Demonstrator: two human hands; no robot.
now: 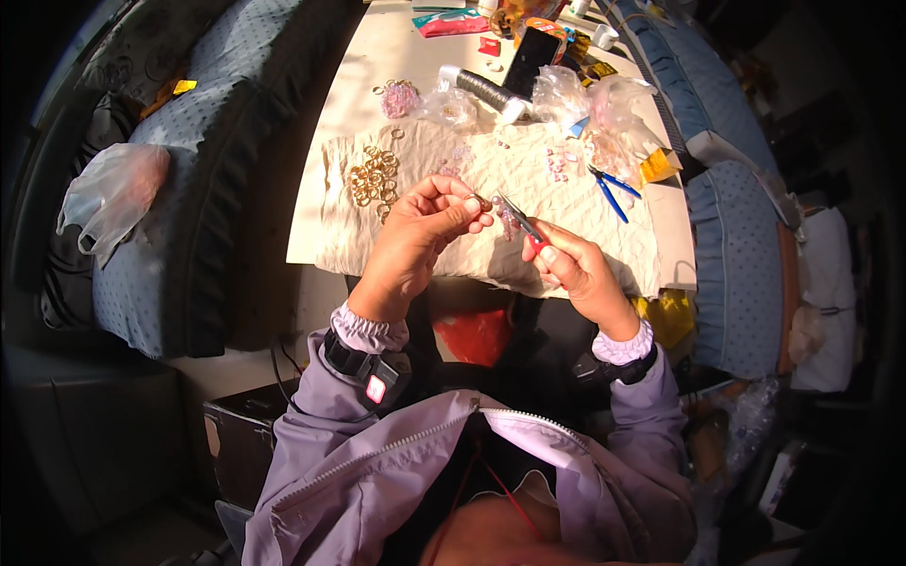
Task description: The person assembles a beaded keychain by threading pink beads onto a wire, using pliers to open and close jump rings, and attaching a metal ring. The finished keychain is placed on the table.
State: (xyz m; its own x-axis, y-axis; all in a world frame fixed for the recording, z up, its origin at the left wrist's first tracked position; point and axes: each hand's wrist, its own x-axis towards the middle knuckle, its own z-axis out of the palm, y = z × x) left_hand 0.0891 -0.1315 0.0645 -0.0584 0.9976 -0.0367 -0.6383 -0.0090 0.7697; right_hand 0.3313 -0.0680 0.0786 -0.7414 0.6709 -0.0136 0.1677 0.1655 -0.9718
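Note:
My left hand [415, 226] pinches a small gold ring [485, 202] between thumb and fingers, over the near part of a cream cloth [444, 247]. My right hand [585, 272] is closed around red-handled pliers [530, 230], their pointed jaws aimed up and left toward the ring. A short cluster of pinkish beads [507, 224] hangs between the two hands, by the pliers' jaws. Whether the jaws touch the ring or the beads is too small to tell. Left of the hands lies a heap of gold rings [375, 177].
Blue-handled pliers [613, 191] lie at the cloth's right, near loose pink beads [556, 166]. Farther back are a pink bead bunch [400, 99], a dark ribbed roll [483, 91], a black phone [533, 58] and clear plastic bags [561, 92]. Cushioned seats [170, 245] flank the table.

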